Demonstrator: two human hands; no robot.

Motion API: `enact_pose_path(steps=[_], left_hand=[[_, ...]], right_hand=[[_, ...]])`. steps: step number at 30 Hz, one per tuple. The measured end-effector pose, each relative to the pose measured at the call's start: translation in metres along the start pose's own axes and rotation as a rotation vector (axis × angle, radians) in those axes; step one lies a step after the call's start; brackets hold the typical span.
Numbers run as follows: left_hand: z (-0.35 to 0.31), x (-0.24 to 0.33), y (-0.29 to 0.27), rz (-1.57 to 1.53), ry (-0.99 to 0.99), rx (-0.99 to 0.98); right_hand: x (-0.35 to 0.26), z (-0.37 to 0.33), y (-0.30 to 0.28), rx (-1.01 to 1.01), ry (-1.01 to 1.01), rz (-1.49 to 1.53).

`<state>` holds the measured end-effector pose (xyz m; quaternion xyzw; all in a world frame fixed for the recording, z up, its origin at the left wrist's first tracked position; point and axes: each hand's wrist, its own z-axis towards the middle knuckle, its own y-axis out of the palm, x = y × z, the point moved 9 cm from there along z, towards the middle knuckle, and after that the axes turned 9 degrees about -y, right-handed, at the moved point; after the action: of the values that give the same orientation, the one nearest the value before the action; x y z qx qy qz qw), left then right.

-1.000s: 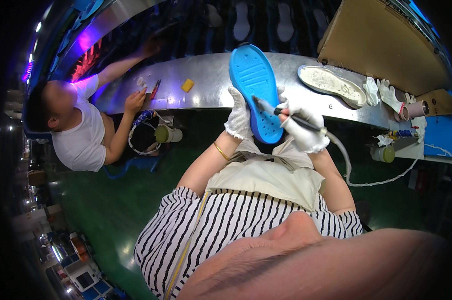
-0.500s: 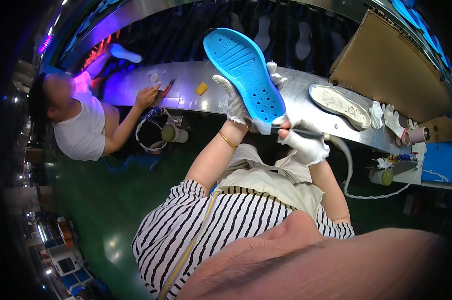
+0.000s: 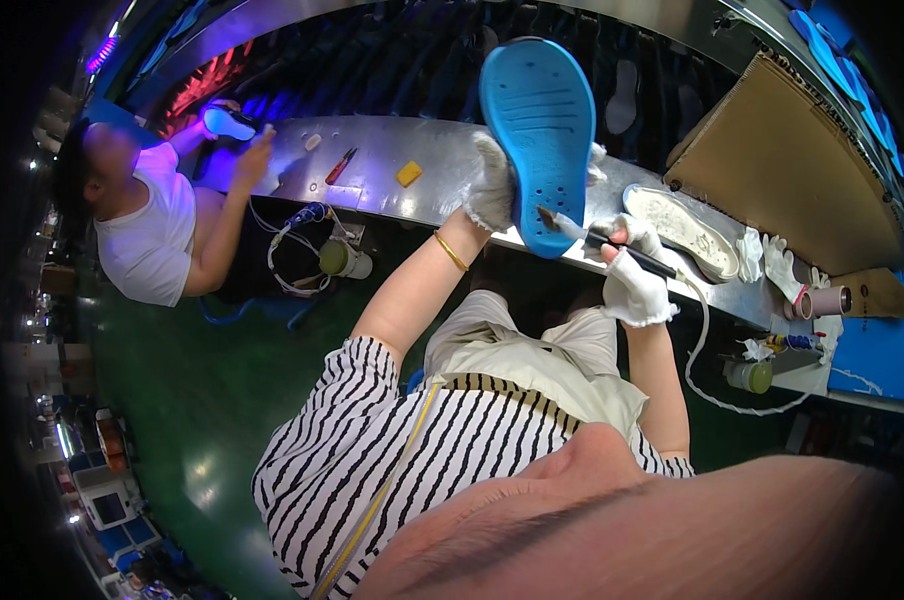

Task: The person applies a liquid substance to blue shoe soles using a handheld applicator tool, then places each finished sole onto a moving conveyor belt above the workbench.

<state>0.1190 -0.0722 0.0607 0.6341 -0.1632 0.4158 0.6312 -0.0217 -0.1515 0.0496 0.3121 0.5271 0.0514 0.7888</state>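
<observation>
A blue shoe sole [image 3: 538, 125] is raised over the bench edge, its wide end pointing away from me and its holed end toward me. Around its left side closes my left hand [image 3: 489, 188], in a white glove; glove fingertips also show past the sole's right edge. My right hand [image 3: 636, 284], in a glove that leaves fingertips bare, grips a dark-handled brush [image 3: 570, 226] with a white hose at its rear end. The brush tip lies over the holed end of the sole; whether it touches I cannot tell.
Ahead runs a metal bench [image 3: 432, 170] bearing a yellow block [image 3: 408, 174], a red-handled tool [image 3: 341, 166] and a pale shoe sole [image 3: 680, 230]. White gloves [image 3: 783, 266] lie near a cardboard box [image 3: 787, 160]. Behind is a dark conveyor [image 3: 422, 80]. A co-worker [image 3: 162, 220] sits at left.
The sole has moved right and turned more upright. My right hand has shifted right, and the brush tip now shows over the sole. The co-worker's hands have drawn together around another sole.
</observation>
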Motion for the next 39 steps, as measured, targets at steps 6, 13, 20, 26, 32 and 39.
enact_pose_path(steps=[6, 13, 20, 26, 32, 39], left_hand=[[0.009, -0.002, -0.004, 0.379, -0.119, 0.107], [0.025, -0.021, 0.003, 0.499, -0.348, 0.124], [0.031, -0.031, -0.004, 0.527, -0.566, 0.27], [0.039, -0.035, 0.003, 0.626, -0.593, 0.246], [0.039, -0.035, 0.005, 0.591, -0.624, 0.252], [0.033, -0.029, 0.007, 0.58, -0.613, 0.296]], right_hand=[[-0.013, 0.002, 0.009, -0.26, 0.017, -0.833], [-0.022, 0.005, -0.006, -0.124, 0.161, -0.428], [-0.044, 0.008, 0.028, -0.361, -0.118, -0.914], [-0.036, 0.015, 0.001, -0.189, 0.053, -0.651], [-0.041, 0.022, 0.004, -0.398, -0.024, -0.823], [-0.038, 0.026, -0.022, -0.302, 0.098, -1.084]])
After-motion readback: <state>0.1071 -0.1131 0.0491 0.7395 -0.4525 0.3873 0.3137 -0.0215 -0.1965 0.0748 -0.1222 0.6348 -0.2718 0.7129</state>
